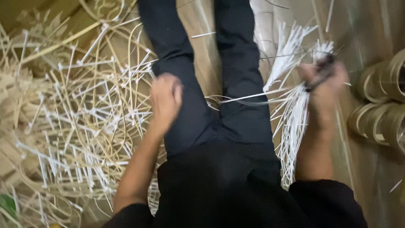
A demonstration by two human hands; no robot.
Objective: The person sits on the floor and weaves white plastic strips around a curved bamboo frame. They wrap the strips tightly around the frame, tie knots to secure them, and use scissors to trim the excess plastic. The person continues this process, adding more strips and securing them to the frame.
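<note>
Gripping a bundle of white strips (295, 114) and a dark tool (322, 69), right hand (322, 82); strips hang beneath it. Left hand (166, 99) clenched, resting on thigh.

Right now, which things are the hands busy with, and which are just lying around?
In use:
- right hand gripping a dark tool and a bundle of thin white strips
- left hand, closed, on the lap

Lying about:
- messy heap of pale cane strips with white ends
- stacked tan cane rings

left grip (166, 99) curled, right grip (324, 80) clenched
</note>
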